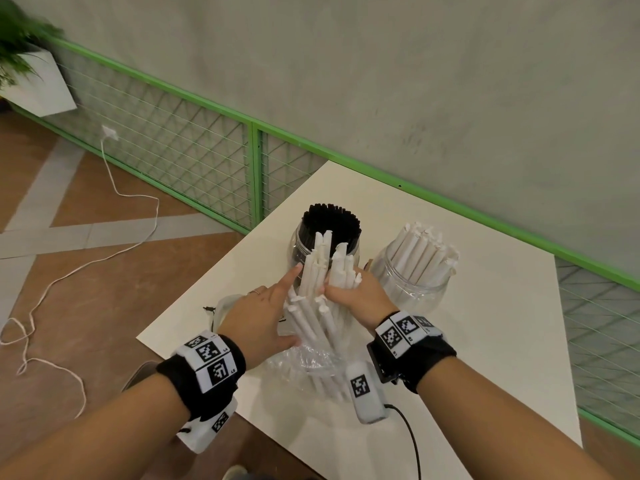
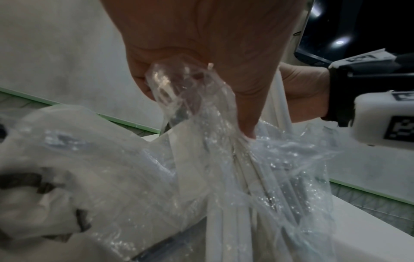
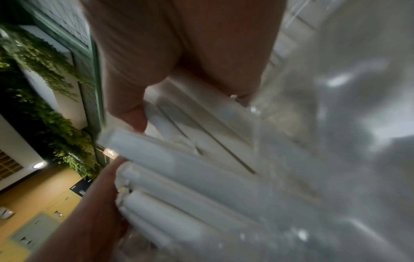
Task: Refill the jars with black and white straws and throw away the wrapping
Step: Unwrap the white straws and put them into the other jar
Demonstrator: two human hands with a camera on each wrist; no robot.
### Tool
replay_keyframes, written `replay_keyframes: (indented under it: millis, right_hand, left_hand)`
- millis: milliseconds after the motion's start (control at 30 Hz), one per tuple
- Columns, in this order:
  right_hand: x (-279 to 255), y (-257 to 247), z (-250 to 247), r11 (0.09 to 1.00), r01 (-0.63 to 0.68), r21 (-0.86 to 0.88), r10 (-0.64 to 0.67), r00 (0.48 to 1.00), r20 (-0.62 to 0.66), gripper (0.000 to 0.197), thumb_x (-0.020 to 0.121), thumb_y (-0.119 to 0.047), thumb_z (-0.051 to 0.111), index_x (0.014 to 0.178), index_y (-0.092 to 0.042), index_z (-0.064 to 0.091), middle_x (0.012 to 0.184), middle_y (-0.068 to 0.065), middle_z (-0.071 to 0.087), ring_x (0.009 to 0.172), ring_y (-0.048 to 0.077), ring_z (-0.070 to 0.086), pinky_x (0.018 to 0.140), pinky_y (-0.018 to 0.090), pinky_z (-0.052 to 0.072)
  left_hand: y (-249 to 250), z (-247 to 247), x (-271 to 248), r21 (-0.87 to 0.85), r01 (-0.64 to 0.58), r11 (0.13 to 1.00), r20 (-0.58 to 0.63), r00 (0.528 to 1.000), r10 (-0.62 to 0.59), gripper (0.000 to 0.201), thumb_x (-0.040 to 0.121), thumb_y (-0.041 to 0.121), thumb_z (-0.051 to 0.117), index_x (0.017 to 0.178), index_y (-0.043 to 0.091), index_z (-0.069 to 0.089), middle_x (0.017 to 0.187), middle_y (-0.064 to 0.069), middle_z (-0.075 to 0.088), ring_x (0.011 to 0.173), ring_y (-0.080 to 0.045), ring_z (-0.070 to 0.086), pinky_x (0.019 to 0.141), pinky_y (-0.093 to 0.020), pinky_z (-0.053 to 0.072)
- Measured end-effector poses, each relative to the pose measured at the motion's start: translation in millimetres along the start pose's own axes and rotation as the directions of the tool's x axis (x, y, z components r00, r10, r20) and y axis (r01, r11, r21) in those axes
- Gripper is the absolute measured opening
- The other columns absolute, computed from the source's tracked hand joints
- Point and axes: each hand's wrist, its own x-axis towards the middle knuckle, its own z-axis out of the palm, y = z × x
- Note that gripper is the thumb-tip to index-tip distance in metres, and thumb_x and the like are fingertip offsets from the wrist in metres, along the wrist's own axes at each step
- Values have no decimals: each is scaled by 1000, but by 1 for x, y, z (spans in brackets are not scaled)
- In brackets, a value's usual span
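Two clear jars stand on the white table [image 1: 491,344]: the black straw jar [image 1: 330,225] at the back and the white straw jar [image 1: 420,263] to its right, both holding straws. In front of them a pack of white straws [image 1: 313,318] stands in clear wrapping [image 1: 304,362]. My left hand [image 1: 273,310] pinches the wrapping [image 2: 179,88], thumb pressed on the plastic and index finger stretched along the straws. My right hand [image 1: 349,292] grips a bunch of white straws [image 1: 337,268] raised out of the pack, seen close in the right wrist view as straws [image 3: 201,186] between thumb and fingers.
A crumpled clear wrapper [image 1: 223,308] lies on the table left of the pack. The table's left edge drops to a tiled floor with a loose white cord [image 1: 114,188]. A green mesh rail [image 1: 256,168] and the wall run close behind the table.
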Motion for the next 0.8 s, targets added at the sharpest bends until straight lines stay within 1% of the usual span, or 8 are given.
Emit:
replay_keyframes:
  millis: [100,167,233,333,433,500,633,800]
  right_hand:
    - [-6,-14,-9,995,55,89,-48,996,-76,8,82,-8,72,86,-16,70,84,2,72,84,17,68,81,36,53]
    - [-10,-31,-19,982,138,133,-115,979,-168,18,83,-8,70,75,-23,69,76,-2,71,78,13,67,80,33,51]
    - [-15,-50,-31,956,222,194,-174,956,-234,18,83,-8,68,72,-22,67,75,3,71,76,18,67,83,37,53]
    - [-17,-74,-58,885,339,320,-228,913,-338,9,77,-10,66,78,-17,60,67,2,68,72,25,65,76,37,52]
    - [-17,-90,-91,792,425,438,-247,879,-408,10,78,-5,62,79,-13,56,64,2,63,66,24,61,72,36,51]
    - [-18,-91,-107,774,429,466,-257,885,-388,11,79,-4,61,79,-13,55,63,2,61,64,22,60,71,36,51]
    - [-15,-68,-99,856,335,394,-219,925,-310,10,79,-6,63,80,-12,56,66,5,62,67,26,60,72,39,51]
    - [-9,-46,-80,914,249,320,-155,944,-290,12,77,-11,67,72,-20,60,67,5,63,71,27,61,79,44,50]
  left_hand:
    - [-2,2,1,6,7,1000,-4,1000,-7,116,71,52,72,145,38,-17,122,3,57,104,-16,52,87,-28,43]
    - [-3,3,1,-2,4,1000,3,1000,-4,116,72,51,72,145,37,-16,124,3,56,105,-18,52,89,-29,44]
    - [-4,2,2,0,-4,1000,7,1000,4,116,73,51,72,144,38,-18,127,2,55,106,-19,51,90,-31,44]
    - [-4,2,3,13,-7,1000,9,1000,6,116,73,51,71,143,40,-21,126,2,55,105,-19,50,88,-31,45]
    - [-5,3,4,7,-4,1000,3,1000,4,116,72,51,72,143,40,-19,125,2,56,106,-19,50,87,-31,45]
    - [-5,3,4,23,-8,1000,3,1000,8,115,73,52,71,141,41,-21,127,3,54,108,-18,50,87,-30,45]
    - [-2,3,5,42,-16,999,7,1000,16,113,73,53,70,145,39,-16,135,5,50,113,-18,50,91,-30,45]
    - [0,2,8,59,-42,997,34,999,40,114,71,56,70,146,39,-13,137,7,47,115,-16,49,92,-28,41]
